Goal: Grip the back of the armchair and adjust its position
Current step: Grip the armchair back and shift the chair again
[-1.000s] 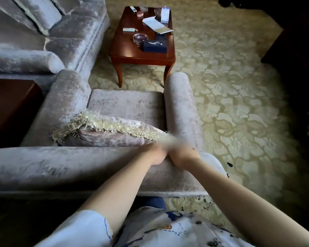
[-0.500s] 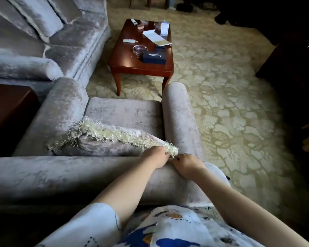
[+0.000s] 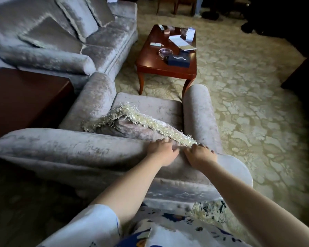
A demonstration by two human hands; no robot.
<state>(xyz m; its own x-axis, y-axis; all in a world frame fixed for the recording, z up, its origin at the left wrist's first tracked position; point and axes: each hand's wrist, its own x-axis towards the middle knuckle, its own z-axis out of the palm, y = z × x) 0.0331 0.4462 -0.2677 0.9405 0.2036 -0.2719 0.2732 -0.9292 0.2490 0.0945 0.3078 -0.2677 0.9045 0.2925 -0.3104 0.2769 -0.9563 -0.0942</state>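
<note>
Dark polished wooden side table (image 3: 25, 97) far left. Beside it, armchair (image 3: 70, 150) in crushed grey velvet, with fat rolled arms and back, on floral-patterned carpet (image 3: 257, 107). Fringed velvet cushion (image 3: 132, 126) leaning at seat's rear edge. Left hand (image 3: 161, 148) and right hand (image 3: 200, 155) side by side near back roll's right end, fingers curled over its top, gripping, just beside fringe.
</note>
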